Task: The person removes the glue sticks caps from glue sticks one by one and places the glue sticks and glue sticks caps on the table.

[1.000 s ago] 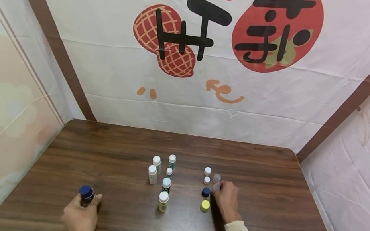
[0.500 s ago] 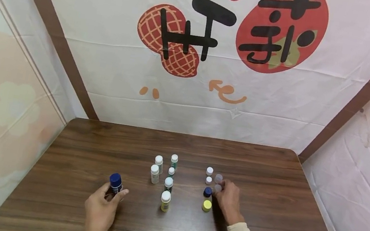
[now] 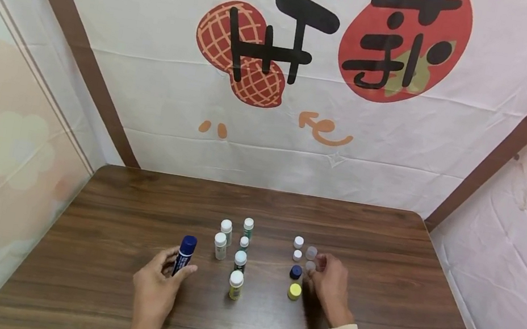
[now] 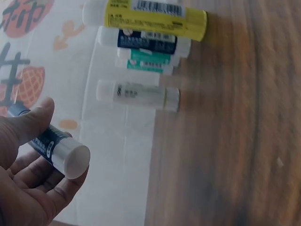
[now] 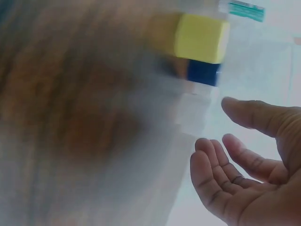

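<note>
In the head view, my left hand (image 3: pixel 158 281) holds a dark blue glue stick (image 3: pixel 184 255) upright above the table, blue cap up. The left wrist view shows thumb and fingers round its label (image 4: pixel 46 142), with the white base towards the camera. Left of the caps' group stand several white-topped glue sticks, among them a yellow one (image 3: pixel 235 285) and a pale one (image 3: pixel 220 247). My right hand (image 3: pixel 331 283) is beside a translucent cap (image 3: pixel 310 267); in the right wrist view, thumb and fingers are apart, with a gap to that cap (image 5: pixel 193 113).
Near the right hand stand a yellow cap (image 3: pixel 294 291), a dark blue cap (image 3: pixel 296 272), two white caps (image 3: pixel 299 242) and a second translucent cap (image 3: pixel 311 252). The brown table (image 3: pixel 132 207) ends at a white printed curtain (image 3: pixel 158 113).
My left hand has carried the glue stick rightward and away from me, raising it towards the standing glue sticks. The right hand has stayed by the translucent cap, pulling slightly back from it.
</note>
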A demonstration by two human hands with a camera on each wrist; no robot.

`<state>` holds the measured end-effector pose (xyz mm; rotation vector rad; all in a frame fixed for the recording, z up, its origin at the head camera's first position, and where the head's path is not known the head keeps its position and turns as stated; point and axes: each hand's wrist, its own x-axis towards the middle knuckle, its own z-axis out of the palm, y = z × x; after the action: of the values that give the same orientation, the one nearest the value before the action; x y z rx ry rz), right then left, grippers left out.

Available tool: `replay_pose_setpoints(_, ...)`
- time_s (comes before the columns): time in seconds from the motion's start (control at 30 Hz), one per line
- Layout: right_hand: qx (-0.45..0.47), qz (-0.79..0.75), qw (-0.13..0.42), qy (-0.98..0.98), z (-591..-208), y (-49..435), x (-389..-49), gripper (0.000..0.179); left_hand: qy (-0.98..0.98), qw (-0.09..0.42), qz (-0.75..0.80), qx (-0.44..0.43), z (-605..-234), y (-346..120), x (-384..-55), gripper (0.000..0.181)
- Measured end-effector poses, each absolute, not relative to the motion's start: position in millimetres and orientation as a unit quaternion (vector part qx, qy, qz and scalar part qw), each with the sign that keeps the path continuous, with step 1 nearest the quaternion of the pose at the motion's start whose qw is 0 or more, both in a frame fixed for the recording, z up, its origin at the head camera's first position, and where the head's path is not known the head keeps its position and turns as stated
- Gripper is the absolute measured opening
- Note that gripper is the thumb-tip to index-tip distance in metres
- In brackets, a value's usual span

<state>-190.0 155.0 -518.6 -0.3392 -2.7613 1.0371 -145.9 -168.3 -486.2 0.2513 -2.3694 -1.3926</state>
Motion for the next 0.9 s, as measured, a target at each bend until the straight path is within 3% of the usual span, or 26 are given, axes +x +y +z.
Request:
replay_pose_setpoints(0.27,-0.104,0.455,0.133,-0.874,-479.9,132.5,-183.6,0.029,-0.819,0.2,-0.536,0.047,-473.6,-134.7,-158.2,0.039)
replay_pose_setpoints(0.5,-0.025,0.665,0.086,-0.741,-444.9,101.1,-172.6,0.032,-0.819,0.217,-0.531,-0.027,-465.3,-100.3,-165.3,0.038)
replay_pose_setpoints(0.9,0.021,0.762,0.082,-0.642,-432.9,76.7,-166.1,0.038,-0.834,0.265,-0.479,-0.071,-460.7,-64.2,-167.8,0.042)
